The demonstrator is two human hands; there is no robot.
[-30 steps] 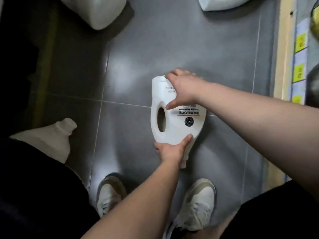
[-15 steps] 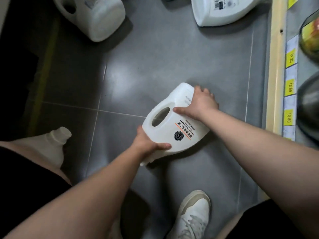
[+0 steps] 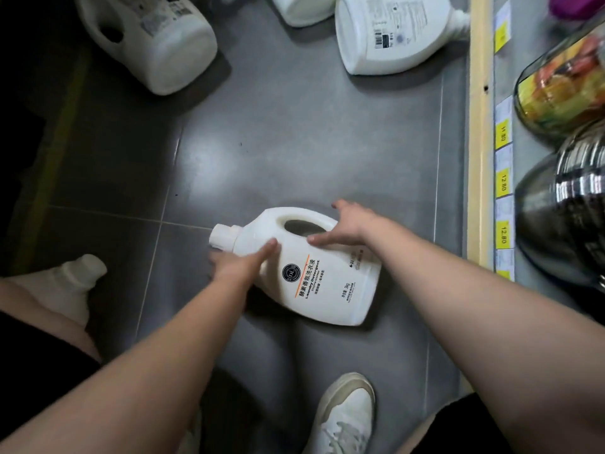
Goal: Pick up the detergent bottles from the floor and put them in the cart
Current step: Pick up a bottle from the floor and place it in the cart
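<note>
A white detergent bottle [image 3: 314, 273] lies on the grey floor tiles, label up, cap pointing left. My left hand [image 3: 239, 262] holds its shoulder just below the cap, thumb on the front face and blurred fingers under the neck. My right hand [image 3: 348, 224] clasps the handle end, thumb stretched across the front and fingers over the far edge. More white bottles lie on the floor: one at top left [image 3: 147, 37], one at top right [image 3: 393, 34], one at the top edge [image 3: 301, 8], and one beside my left knee [image 3: 75, 283]. No cart is in view.
A shelf edge [image 3: 479, 158] with yellow price tags runs down the right side and holds large jars [image 3: 563, 83]. My white shoe [image 3: 347, 417] stands just below the held bottle. A dark zone fills the far left.
The bottle has swung round on the floor, so its cap now points left instead of towards me. My right hand moved from the base to the handle. My left hand shifted to the shoulder.
</note>
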